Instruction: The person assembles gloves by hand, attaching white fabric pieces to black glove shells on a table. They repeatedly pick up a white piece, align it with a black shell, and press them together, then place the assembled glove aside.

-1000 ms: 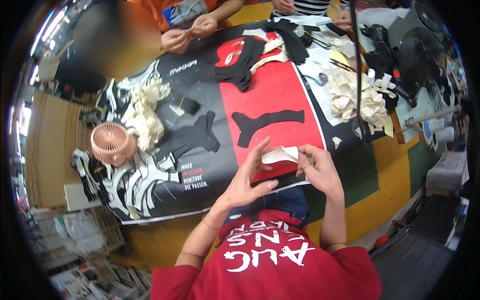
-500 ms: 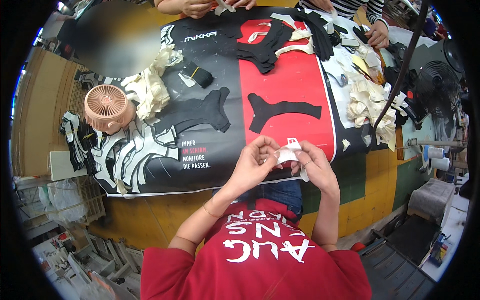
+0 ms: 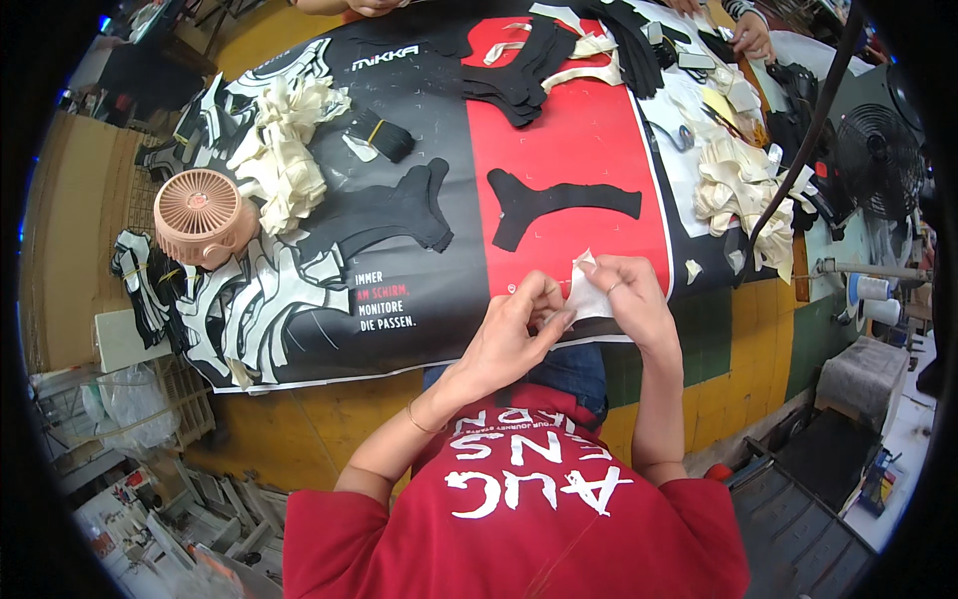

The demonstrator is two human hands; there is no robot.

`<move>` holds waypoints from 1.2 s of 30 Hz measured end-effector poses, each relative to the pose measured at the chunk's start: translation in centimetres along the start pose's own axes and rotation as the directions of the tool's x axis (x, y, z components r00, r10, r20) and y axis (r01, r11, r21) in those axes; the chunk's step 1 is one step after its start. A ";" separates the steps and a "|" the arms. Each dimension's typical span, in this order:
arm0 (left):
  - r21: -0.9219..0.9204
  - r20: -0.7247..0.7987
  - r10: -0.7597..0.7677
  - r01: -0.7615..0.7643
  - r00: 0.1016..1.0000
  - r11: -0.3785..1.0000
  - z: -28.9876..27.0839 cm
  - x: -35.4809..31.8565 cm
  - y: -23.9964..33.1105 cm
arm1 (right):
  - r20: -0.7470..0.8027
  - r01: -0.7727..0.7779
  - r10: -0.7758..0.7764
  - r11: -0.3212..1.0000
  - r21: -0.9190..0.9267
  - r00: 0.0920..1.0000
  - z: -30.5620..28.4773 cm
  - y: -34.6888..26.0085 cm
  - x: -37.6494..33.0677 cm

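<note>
Over the near edge of the table, a small white cloth-like piece (image 3: 589, 297) is held up between my hands. My right hand (image 3: 639, 304) pinches it along its right side, thumb and fingers closed. Curled fingers of my left hand (image 3: 517, 324) meet at its lower left edge, gripping it there; the fingertips partly hide the contact. Just beyond my hands, a single black Y-shaped fabric piece (image 3: 559, 205) lies flat on the red part of the table cover. To its left rests a stack of black fabric pieces (image 3: 404, 215).
A pink fan (image 3: 205, 215) stands at the left, beside a cream fabric pile (image 3: 284, 150) and white, black-edged pieces (image 3: 269, 309). A banded black bundle (image 3: 384, 138) lies further back. More cream pieces (image 3: 738, 185) are heaped at right. Another person's hand (image 3: 750, 38) shows at the far right.
The white piece has gone from lying crosswise and bunched to hanging more upright and spread. My right hand has risen slightly; my left has shifted slightly. The view has moved a little.
</note>
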State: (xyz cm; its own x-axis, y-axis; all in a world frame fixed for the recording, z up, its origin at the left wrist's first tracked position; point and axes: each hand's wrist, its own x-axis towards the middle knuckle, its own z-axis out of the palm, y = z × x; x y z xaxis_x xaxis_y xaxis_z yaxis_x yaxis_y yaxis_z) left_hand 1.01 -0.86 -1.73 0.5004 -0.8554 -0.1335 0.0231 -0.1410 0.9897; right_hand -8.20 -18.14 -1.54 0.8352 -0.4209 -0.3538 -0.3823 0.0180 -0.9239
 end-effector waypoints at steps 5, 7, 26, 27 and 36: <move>-0.054 0.068 0.070 -0.066 0.995 0.996 0.4 -0.4 -0.1 | 0.021 0.025 -0.023 0.996 -0.090 1.000 -0.3 -0.5 0.7; -0.116 0.117 0.043 -0.029 0.992 0.993 0.4 -0.5 -0.3 | 0.050 -0.017 0.024 0.992 -0.123 0.998 -0.6 -0.8 0.7; -0.148 -0.056 0.030 -0.038 0.998 0.988 0.3 -0.4 -1.4 | 0.030 0.065 -0.061 0.985 -0.159 0.998 1.2 -2.0 0.6; -0.046 -0.101 0.116 -0.121 0.988 0.992 0.2 -0.4 -1.4 | 0.007 0.089 -0.089 0.975 -0.203 0.996 1.1 -2.3 0.9; 0.765 -0.277 0.443 -0.084 0.853 0.639 -3.5 -0.3 -3.0 | 0.010 0.238 -0.242 0.945 -0.226 0.970 0.8 -3.4 6.5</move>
State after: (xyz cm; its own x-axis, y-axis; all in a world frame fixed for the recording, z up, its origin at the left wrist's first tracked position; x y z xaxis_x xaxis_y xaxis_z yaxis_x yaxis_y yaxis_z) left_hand 3.80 1.58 -4.43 0.6765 -0.6539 0.3387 -0.6889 -0.3995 0.6048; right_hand -1.12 -20.18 -0.85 0.9069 -0.4034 -0.1216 -0.2521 -0.2882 -0.9238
